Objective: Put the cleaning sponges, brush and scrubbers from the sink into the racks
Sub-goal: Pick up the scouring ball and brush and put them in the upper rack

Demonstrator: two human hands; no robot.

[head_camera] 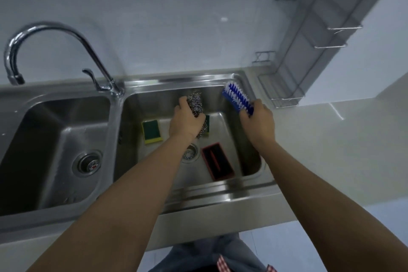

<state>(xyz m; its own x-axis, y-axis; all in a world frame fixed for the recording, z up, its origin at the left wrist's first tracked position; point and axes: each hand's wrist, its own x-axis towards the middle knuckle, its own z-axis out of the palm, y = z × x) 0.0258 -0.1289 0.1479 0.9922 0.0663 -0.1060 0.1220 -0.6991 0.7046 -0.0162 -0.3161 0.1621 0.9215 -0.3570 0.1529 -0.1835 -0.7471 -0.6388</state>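
Observation:
My left hand grips a steel wool scrubber above the right sink basin. A second steel scrubber lies partly hidden under that hand, on top of a green sponge whose edge barely shows. My right hand holds a blue brush with white and blue bristles over the basin's right rim. On the basin floor lie a green and yellow sponge and a red and black sponge. The wire racks hang on the wall at the right.
A curved chrome faucet stands between the two basins, behind the left basin. The drain shows beside my left forearm. A pale counter runs to the right of the sink.

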